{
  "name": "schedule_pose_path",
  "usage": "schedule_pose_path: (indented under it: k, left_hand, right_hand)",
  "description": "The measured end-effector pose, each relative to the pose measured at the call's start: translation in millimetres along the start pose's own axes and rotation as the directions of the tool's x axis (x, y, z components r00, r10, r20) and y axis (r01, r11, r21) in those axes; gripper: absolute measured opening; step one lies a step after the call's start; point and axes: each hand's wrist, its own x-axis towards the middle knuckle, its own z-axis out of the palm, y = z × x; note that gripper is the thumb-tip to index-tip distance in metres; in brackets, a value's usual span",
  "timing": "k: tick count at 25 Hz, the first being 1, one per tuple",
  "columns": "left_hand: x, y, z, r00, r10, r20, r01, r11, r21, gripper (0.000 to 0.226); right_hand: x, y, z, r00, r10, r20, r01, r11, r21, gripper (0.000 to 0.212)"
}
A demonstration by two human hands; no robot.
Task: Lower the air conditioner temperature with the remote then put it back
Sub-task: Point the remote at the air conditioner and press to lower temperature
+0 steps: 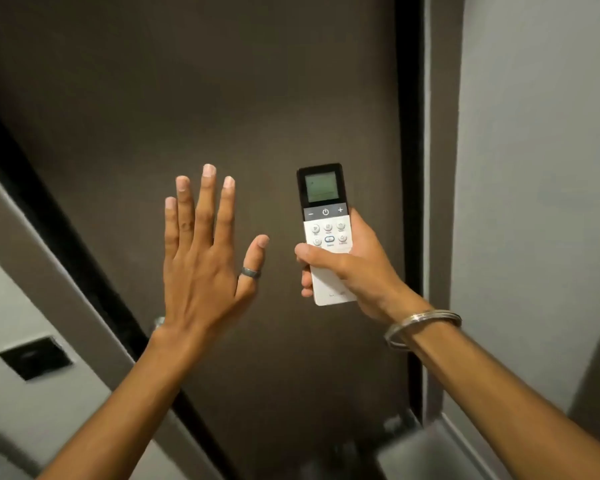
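My right hand point(354, 268) grips a white air conditioner remote point(324, 216) upright in front of a dark door. Its small screen is lit at the top, above a grey strip with minus, power and plus buttons. My thumb lies across the lower white body, below the round buttons. My left hand point(201, 268) is raised to the left of the remote, flat, fingers spread, holding nothing, with a ring on the thumb. A metal bangle sits on my right wrist. The air conditioner itself is out of view.
A dark brown door point(222, 98) fills the middle, framed in black point(407, 133). A grey wall point(534, 168) stands to the right. A dark switch plate point(35, 356) is set in the light wall at lower left. Blurred objects lie at the bottom edge.
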Motion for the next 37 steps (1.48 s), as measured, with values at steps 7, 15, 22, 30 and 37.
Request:
schedule_pose_path:
  k: [7, 15, 22, 30, 37]
  left_hand:
    - [102, -52, -85, 0.967, -0.005, -0.256, 0.038, 0.992, 0.123, 0.077]
    - [140, -65, -129, 0.930, 0.027, -0.367, 0.052, 0.978, 0.202, 0.078]
    - [173, -72, -178, 0.888, 0.077, -0.454, 0.056, 0.960, 0.273, 0.080]
    - [183, -79, -220, 0.850, 0.142, -0.507, 0.059, 0.931, 0.359, 0.079]
    - [176, -76, -232, 0.856, 0.129, -0.501, 0.062, 0.935, 0.348, 0.080]
  right_hand:
    - [46, -120, 65, 0.960, -0.226, 0.164, 0.211, 0.972, 0.102, 0.032]
    - [48, -176, 102, 0.916, -0.333, 0.224, 0.330, 0.943, 0.049, 0.035]
    - [43, -236, 137, 0.856, -0.457, 0.241, 0.453, 0.888, 0.076, 0.026]
    - [30, -265, 159, 0.825, -0.510, 0.245, 0.504, 0.859, 0.091, 0.031]
    - [13, -269, 169, 0.806, -0.546, 0.228, 0.552, 0.833, 0.043, 0.031]
